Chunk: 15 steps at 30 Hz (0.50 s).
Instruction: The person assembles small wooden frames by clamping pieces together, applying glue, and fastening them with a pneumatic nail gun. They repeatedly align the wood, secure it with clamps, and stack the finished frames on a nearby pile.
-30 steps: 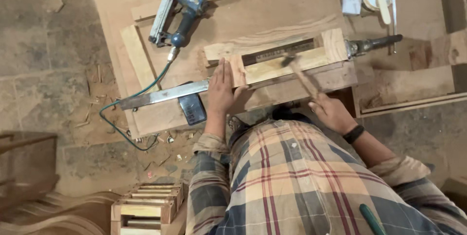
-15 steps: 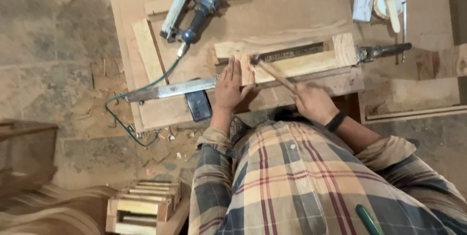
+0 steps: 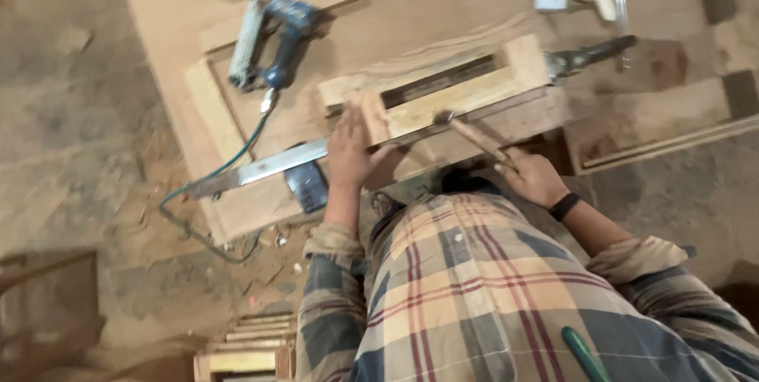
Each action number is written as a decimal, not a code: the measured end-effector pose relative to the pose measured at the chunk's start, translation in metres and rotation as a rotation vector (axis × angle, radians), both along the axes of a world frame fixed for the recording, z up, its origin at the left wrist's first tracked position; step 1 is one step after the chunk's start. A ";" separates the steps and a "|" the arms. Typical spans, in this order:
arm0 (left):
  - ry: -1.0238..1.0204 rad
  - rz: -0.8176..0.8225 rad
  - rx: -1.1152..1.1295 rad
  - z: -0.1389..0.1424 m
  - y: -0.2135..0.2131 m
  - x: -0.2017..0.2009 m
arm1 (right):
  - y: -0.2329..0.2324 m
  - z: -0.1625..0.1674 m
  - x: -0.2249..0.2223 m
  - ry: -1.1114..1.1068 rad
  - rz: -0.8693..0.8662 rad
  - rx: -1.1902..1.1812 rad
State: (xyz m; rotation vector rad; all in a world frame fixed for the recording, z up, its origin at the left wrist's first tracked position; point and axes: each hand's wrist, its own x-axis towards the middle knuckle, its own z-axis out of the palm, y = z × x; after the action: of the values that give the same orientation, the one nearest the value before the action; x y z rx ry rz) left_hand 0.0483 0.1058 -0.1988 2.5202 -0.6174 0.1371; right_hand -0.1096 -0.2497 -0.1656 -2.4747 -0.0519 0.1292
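Fingers point(image 3: 340, 125) of our left hand point(image 3: 352, 156) lie spread flat on the wooden frame point(image 3: 443, 93), which rests on the counter point(image 3: 411, 2). Our right hand point(image 3: 538, 176) is closed around the hammer point(image 3: 470, 133), its head touching the frame. We see a blue nail gun point(image 3: 273, 46) well apart, hose attached.

A pale wooden frame point(image 3: 443, 93) lies flat, hammer point(image 3: 470, 130) head touching it.
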 end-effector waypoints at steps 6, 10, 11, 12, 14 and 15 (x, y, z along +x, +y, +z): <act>-0.145 0.019 0.054 -0.010 -0.008 -0.002 | -0.046 -0.006 -0.030 -0.164 -0.581 -0.005; -0.193 -0.011 0.070 -0.007 -0.010 -0.001 | -0.061 -0.014 -0.041 -0.129 -0.547 -0.329; -0.180 -0.010 0.084 -0.005 -0.010 -0.003 | -0.063 -0.016 -0.043 -0.056 -0.518 -0.319; -0.169 -0.004 0.096 -0.004 -0.012 -0.003 | -0.063 -0.018 -0.045 0.012 -0.484 -0.309; -0.161 -0.002 0.102 0.000 -0.013 -0.005 | -0.063 -0.022 -0.049 -0.125 -0.412 -0.234; -0.161 -0.002 0.091 0.002 -0.014 -0.004 | -0.062 -0.024 -0.050 -0.198 -0.367 -0.204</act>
State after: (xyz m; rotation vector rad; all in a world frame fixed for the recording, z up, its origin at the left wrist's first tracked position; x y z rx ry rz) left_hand 0.0441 0.0917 -0.1964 2.6142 -0.7046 0.3201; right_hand -0.1594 -0.3117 -0.1898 -2.6433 0.3462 -0.2802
